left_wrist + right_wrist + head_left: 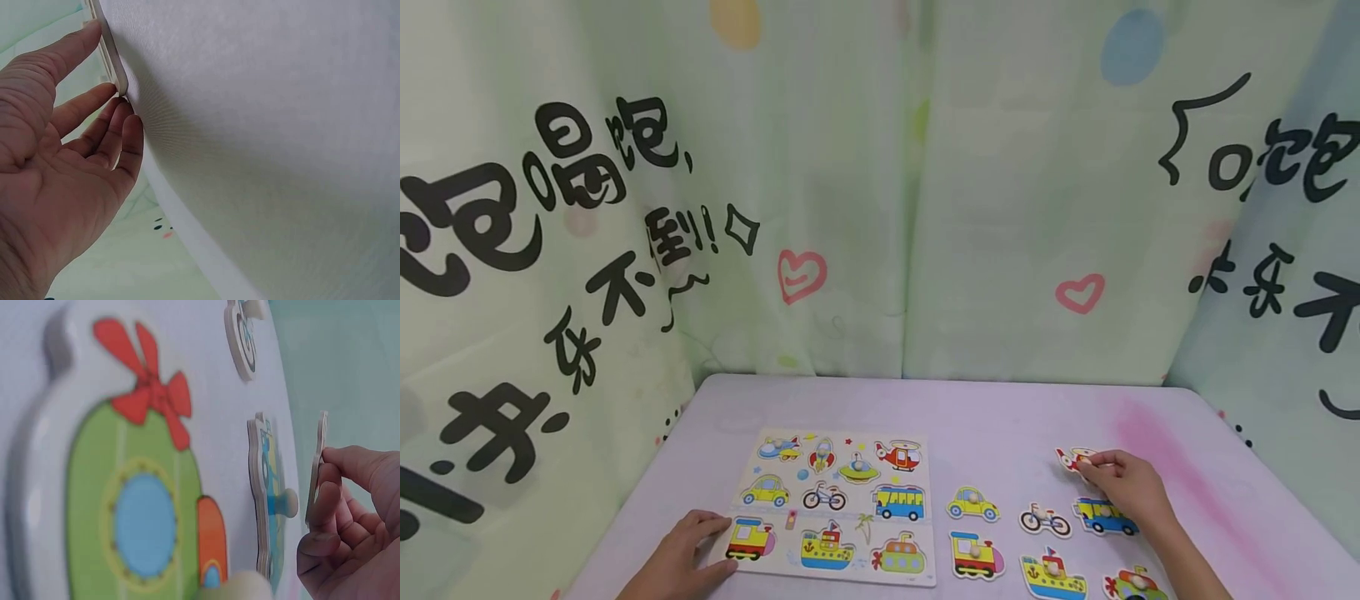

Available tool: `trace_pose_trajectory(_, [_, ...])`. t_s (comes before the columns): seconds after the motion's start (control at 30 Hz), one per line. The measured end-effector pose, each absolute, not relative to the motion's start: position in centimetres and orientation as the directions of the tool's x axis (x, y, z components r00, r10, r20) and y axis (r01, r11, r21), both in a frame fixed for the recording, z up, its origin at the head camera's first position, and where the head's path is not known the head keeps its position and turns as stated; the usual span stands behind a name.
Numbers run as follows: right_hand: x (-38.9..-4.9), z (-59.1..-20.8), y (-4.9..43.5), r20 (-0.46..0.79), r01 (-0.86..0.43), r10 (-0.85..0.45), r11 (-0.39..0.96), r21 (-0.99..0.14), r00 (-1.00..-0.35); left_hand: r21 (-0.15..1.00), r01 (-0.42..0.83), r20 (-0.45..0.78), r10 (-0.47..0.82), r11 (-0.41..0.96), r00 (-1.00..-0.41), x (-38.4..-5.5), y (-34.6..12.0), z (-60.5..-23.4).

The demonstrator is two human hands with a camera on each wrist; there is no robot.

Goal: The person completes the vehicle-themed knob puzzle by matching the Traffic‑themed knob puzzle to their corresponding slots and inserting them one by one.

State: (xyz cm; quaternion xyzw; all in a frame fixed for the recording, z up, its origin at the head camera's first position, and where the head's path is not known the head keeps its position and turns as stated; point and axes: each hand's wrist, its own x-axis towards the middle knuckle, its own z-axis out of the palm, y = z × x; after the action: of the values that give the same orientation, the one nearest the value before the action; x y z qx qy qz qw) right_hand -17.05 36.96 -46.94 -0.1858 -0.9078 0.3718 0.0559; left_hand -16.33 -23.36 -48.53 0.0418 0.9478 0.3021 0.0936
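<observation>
In the head view, my left hand (683,554) touches the lower left corner of the puzzle board (790,521), which bears printed vehicles. The left wrist view shows the thumb and fingertips at the edge of the board (112,56), the fingers loosely extended. My right hand (1127,483) pinches a red and white helicopter piece (1070,460) between thumb and fingers. Seen edge-on in the right wrist view, the helicopter piece (317,465) is raised off the table. Just below that hand lies a blue and yellow bus piece (1101,518), partly covered by it.
Right of the board lie a yellow car piece (973,505), a train piece (976,557), a bicycle piece (1045,522), a ship piece (1054,578) and a green submarine piece (1135,585). Several pieces have knobs. Printed curtains (865,208) surround the white table (1000,417).
</observation>
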Motion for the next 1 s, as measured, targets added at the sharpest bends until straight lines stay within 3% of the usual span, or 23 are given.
trace_pose_trajectory(0.43, [-16.5, -46.7, 33.8, -0.013, 0.231, 0.32, 0.656, -0.719, -0.947, 0.584, -0.032, -0.202, 0.107, 0.811, -0.973, -16.4, -23.5, -48.9])
trace_pose_trajectory(1.0, [-16.6, -46.7, 28.8, 0.005, 0.144, 0.232, 0.622, -0.769, -0.973, 0.587, -0.02, -0.18, 0.107, 0.809, -0.978, -16.4, -23.4, -48.8])
